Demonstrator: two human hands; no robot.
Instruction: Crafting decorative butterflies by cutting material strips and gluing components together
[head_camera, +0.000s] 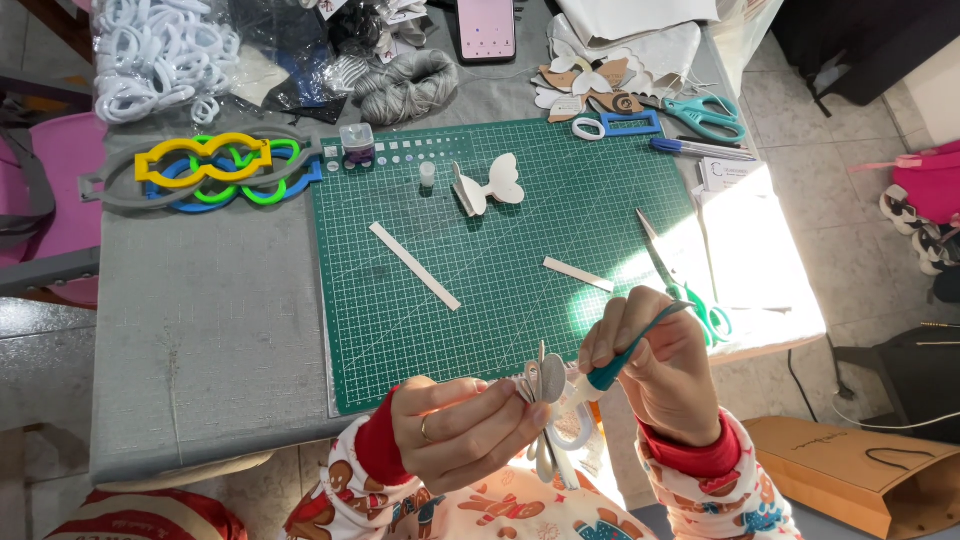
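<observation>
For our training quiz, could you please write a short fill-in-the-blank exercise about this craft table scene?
1. The left hand pinches a folded white ____ piece.
2. The right hand grips a tool with a ____ handle.
3. Two white strips lie on the green ____ mat.
4. Scissors lie near the mat's ____ edge.

Missing words: bow; teal; cutting; right

My left hand (455, 432) pinches a folded white bow (551, 405); my right hand (660, 365) holds a teal-handled tool (612, 368) against it, above the green cutting mat (480, 260).
</observation>
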